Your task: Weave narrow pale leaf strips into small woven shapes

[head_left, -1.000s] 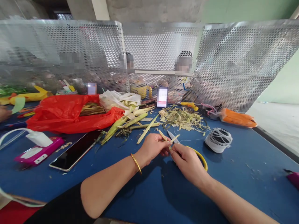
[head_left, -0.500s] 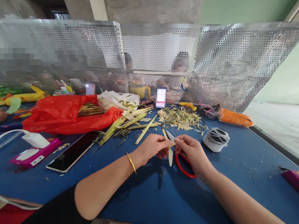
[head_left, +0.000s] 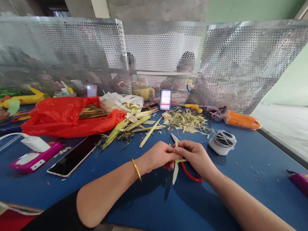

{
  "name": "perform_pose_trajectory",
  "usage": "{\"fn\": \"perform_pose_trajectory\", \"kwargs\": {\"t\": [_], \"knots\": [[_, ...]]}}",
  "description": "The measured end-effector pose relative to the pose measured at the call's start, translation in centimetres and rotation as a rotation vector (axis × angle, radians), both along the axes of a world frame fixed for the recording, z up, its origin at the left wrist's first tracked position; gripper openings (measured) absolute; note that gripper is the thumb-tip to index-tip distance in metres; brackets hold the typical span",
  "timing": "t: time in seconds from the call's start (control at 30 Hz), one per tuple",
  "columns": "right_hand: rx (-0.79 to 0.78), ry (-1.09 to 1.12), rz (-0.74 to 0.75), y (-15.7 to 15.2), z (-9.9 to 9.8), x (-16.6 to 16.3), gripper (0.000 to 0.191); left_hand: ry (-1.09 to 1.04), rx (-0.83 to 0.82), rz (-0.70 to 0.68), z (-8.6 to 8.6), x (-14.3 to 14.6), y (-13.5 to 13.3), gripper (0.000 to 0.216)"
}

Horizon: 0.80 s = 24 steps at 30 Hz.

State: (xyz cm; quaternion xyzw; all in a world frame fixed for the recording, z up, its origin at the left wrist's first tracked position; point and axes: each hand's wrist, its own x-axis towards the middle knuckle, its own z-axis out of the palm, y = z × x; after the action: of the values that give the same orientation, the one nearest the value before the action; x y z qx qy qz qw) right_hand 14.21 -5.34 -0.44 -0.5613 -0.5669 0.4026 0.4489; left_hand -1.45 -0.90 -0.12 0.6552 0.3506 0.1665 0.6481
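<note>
Left grip point(head_left: 160, 155) and right grip point(head_left: 198, 157) pinch pale strips point(head_left: 175, 176) above red-handled scissors point(head_left: 194, 179) on the bench point(head_left: 144, 205); exact fingertip contact hard to tell.

Room and partition layout
Blue-topped bench point(head_left: 255, 160) with a dark edge strip point(head_left: 280, 147) at right; perforated metal partition point(head_left: 163, 38) stands across its far side, panels meeting at angles; grey wall point(head_left: 156, 9) and pale upright column point(head_left: 100, 8) behind; green wall point(head_left: 252, 9) at right, above light-coloured floor point(head_left: 281, 120); dark recess at upper left contains a small bright opening point(head_left: 61, 13); lighting is soft and diffuse.
</note>
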Motion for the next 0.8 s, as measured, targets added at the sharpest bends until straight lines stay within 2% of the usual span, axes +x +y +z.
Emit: {"fn": "perform_pose_trajectory", "kwargs": {"t": [0.1,0.3,0.43,0.53,0.67,0.8], "knots": [[-0.026,0.076,-0.047,-0.1,-0.3,-0.2,0.031,0.009,-0.005,-0.022,-0.1,0.1,-0.1,0.035],[0.031,0.069,-0.148,-0.2,-0.9,-0.2,0.036,-0.021,-0.010,-0.080,-0.2,-0.3,0.0,0.036],[0.016,0.140,-0.136,0.1,0.0,0.2,0.038,-0.043,-0.043,-0.037,0.0,-0.4,0.5,0.043],[-0.029,0.194,-0.122,0.4,0.5,0.5,0.048,-0.061,-0.085,0.025,0.1,-0.4,1.0,0.051],[-0.064,0.086,-0.085,0.4,0.4,0.7,0.047,-0.094,-0.086,0.096,0.2,-0.5,1.4,0.055],[-0.092,-0.017,-0.101,0.3,0.1,0.7,0.040,-0.084,-0.070,0.106,0.1,-0.6,1.5,0.053]]}}
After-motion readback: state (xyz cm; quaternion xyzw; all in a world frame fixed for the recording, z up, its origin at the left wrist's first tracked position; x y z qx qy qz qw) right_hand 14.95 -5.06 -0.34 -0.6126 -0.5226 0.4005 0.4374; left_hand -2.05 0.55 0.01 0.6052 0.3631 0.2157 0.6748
